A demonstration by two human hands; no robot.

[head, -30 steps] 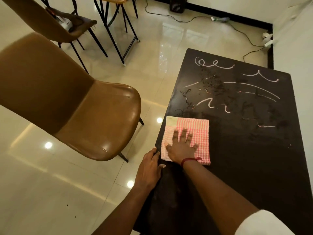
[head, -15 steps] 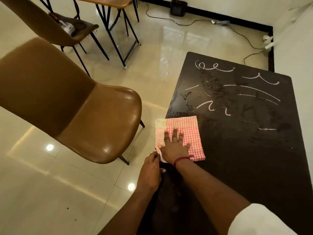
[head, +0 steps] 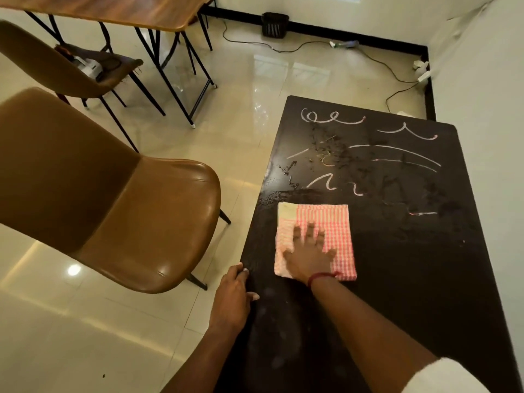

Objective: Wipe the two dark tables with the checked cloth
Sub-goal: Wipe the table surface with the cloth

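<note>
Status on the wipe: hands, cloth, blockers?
Right hand flat on checked cloth. Left hand rests on dark table edge. White scribbles and crumbs ahead, unwiped.

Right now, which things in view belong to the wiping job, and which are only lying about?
Job: checked cloth, dark table, white marks, right hand pressing cloth, left hand at table edge.
Lying about: brown chair, wooden table, black box.

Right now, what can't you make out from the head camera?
- Second table: outside the head view. Only one dark table shows, its near end cut off by the bottom edge.
- Surface under the checked cloth: covered by the cloth and by the right hand pressing on it.
- Whether the left hand grips the table's left edge: its own back hides the fingers.
- The white object on the far chair: too small to identify.
</note>
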